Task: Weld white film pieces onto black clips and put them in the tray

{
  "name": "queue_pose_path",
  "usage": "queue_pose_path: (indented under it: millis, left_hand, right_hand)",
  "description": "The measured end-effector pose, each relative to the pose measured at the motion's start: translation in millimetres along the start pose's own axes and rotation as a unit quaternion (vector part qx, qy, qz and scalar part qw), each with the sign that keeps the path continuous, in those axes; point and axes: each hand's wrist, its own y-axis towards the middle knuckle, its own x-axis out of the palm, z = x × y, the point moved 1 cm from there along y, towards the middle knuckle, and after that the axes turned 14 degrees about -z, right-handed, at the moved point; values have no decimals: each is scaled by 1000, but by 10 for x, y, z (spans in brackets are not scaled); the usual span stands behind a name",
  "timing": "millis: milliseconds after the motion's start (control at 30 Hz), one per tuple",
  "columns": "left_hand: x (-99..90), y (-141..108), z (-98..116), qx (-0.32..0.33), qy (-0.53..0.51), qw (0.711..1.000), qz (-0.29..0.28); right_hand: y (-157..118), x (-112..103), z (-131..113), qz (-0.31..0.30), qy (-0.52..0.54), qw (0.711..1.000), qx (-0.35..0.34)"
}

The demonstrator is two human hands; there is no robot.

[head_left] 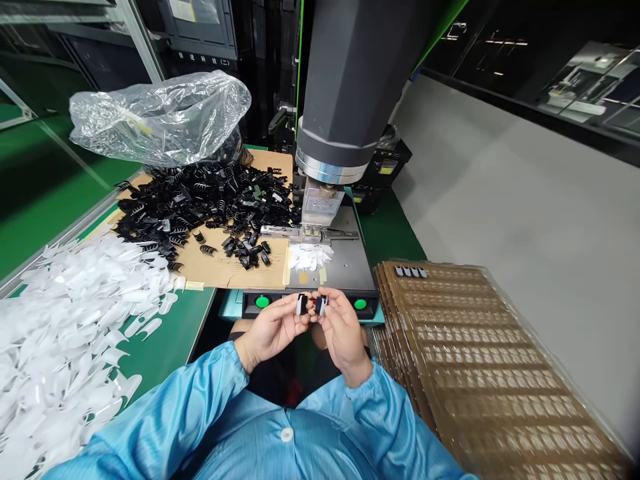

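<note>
My left hand (275,328) pinches a small black-and-white plastic part (301,305) between thumb and fingers. Close beside it, my right hand (344,327) grips a second black-and-white plastic part (321,305). Both hands are held in front of the machine's front edge, between two green buttons (263,302). Beyond them a small pile of white plastic pieces (310,256) lies on the grey machine bed (347,267). A loose group of black plastic clips (247,250) sits on the cardboard to the left.
The machine's press head (333,147) hangs over the bed. Many black clips (210,193) are heaped on cardboard (225,275) beside a clear plastic bag (160,117). White pieces (65,333) cover the left table. At right are stacked brown trays (480,360), the top one holding several finished-looking parts (411,272).
</note>
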Motion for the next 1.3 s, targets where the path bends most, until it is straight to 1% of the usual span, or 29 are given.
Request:
queue_pose_path:
  millis: [167, 267, 367, 433, 533, 700, 800, 867, 933, 1067, 1167, 1233, 1267, 1300]
  left_hand:
    - [2, -5, -16, -2, -3, 1000, 4]
    - [9, -9, -18, 9, 27, 999, 20]
    - [-20, -6, -39, 36, 91, 995, 32]
    - [-61, -3, -67, 59, 164, 984, 44]
    - [-120, -9, -114, 98, 279, 953, 61]
    - [-134, -49, -117, 136, 438, 884, 89]
    - [-106, -68, -72, 147, 511, 843, 82]
    - [-88, -72, -43, 153, 543, 822, 75]
    - [-79, -69, -30, 152, 549, 819, 75]
    - [-88, -62, -48, 144, 527, 833, 87]
    - [-104, -60, -70, 142, 527, 833, 94]
    - [-110, -48, -70, 139, 523, 834, 104]
    - [-109, -37, -59, 140, 518, 836, 112]
    - [-101, -23, -37, 144, 512, 838, 120]
  right_hand:
    - [-3, -32, 55, -6, -32, 999, -16]
    - [3, -59, 80, 19, -123, 991, -39]
    - [11, -61, 75, 42, -237, 970, -42]
    - [17, -51, 70, 40, -267, 962, -34]
    - [26, -45, 70, 50, -285, 957, -21]
    - [35, -75, 81, 71, -324, 943, -13]
    - [34, -100, 86, 70, -332, 941, -10]
    - [35, -118, 90, 71, -333, 940, -9]
    - [38, -130, 95, 73, -334, 940, -9]
    - [31, -122, 120, 72, -326, 942, -13]
    - [17, -142, 145, 55, -315, 947, -14]
    - [56, -237, 154, 45, -331, 942, -21]
    - [105, -322, 148, 54, -354, 933, -29]
    - [180, -431, 133, 74, -388, 918, -40]
